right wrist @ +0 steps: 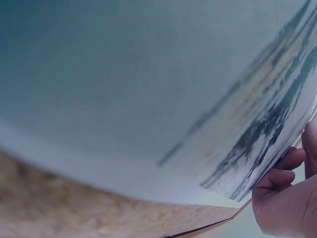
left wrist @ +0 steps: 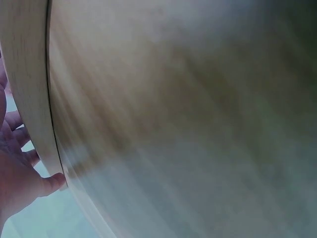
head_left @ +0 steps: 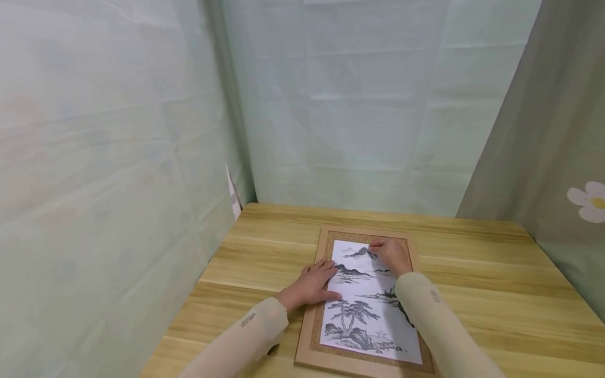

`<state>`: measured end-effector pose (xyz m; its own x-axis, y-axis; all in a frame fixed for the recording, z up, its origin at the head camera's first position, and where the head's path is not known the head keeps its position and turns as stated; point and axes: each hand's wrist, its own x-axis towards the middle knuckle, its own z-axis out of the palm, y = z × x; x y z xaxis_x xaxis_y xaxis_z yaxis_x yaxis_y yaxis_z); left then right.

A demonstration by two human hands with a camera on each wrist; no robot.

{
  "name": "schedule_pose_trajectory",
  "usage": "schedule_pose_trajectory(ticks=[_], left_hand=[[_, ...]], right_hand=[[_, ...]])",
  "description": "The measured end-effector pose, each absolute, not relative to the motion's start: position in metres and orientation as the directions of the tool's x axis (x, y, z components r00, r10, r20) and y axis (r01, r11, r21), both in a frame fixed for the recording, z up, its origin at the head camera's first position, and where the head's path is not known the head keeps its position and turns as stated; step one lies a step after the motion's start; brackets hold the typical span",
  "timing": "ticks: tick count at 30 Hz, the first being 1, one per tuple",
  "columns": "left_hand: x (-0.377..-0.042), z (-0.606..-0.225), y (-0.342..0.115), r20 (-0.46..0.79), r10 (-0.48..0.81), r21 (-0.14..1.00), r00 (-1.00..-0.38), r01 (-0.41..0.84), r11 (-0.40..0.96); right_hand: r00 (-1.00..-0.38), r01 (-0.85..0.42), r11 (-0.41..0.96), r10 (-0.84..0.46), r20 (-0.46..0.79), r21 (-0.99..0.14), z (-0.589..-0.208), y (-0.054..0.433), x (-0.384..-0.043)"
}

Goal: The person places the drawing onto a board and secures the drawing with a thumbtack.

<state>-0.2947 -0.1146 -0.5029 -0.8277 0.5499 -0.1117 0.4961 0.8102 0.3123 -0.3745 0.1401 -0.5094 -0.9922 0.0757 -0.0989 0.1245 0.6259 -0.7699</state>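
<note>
A white sheet of paper [head_left: 350,291] printed with ink mountains and pine trees lies on a cork board [head_left: 315,336] with a brown wooden frame [head_left: 308,344]. My left hand [head_left: 314,283] rests with spread fingers across the board's left side, its fingertips and thumb over the paper's left edge. At the upper right of the sheet, my right hand [head_left: 389,253] bends its fingers, with thumb and index fingertips close together right at the paper. In the right wrist view, the curled fingers [right wrist: 277,181] lie beside the printed mountains; I cannot tell whether they pinch anything.
The board lies on a wood-grain table [head_left: 264,236]. Pale green cloth [head_left: 359,115] hangs behind the table, with more cloth [head_left: 94,184] along the left. At the right, a greyer curtain carries a white flower print [head_left: 592,202].
</note>
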Motion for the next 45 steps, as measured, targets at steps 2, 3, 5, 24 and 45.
schedule_pose_trajectory(ticks=[2,3,5,24,45], left_hand=[[-0.2943,-0.5032,-0.1144,-0.114,0.549,0.313,-0.828,0.495,0.811],[-0.2942,-0.5031,-0.1143,-0.114,0.547,0.317,-0.829,0.492,0.811],[-0.294,-0.5028,-0.114,-0.115,0.545,0.322,-0.831,0.487,0.812],[-0.2944,-0.5032,-0.1124,-0.112,0.541,0.327,-0.833,0.483,0.812],[-0.2922,-0.5028,-0.1137,-0.119,0.532,0.33,-0.838,0.472,0.818]], right_hand=[[-0.992,0.128,0.626,0.074,-0.105,-0.769,-0.5094,0.1401,-0.3742],[-0.991,0.13,0.625,0.074,-0.108,-0.77,-0.5091,0.1401,-0.3739],[-0.991,0.13,0.623,0.071,-0.109,-0.771,-0.5083,0.14,-0.3736],[-0.997,0.073,0.695,0.036,-0.067,-0.716,-0.5045,0.1404,-0.3713],[-0.988,0.156,0.526,0.079,-0.135,-0.836,-0.5091,0.1433,-0.3716]])
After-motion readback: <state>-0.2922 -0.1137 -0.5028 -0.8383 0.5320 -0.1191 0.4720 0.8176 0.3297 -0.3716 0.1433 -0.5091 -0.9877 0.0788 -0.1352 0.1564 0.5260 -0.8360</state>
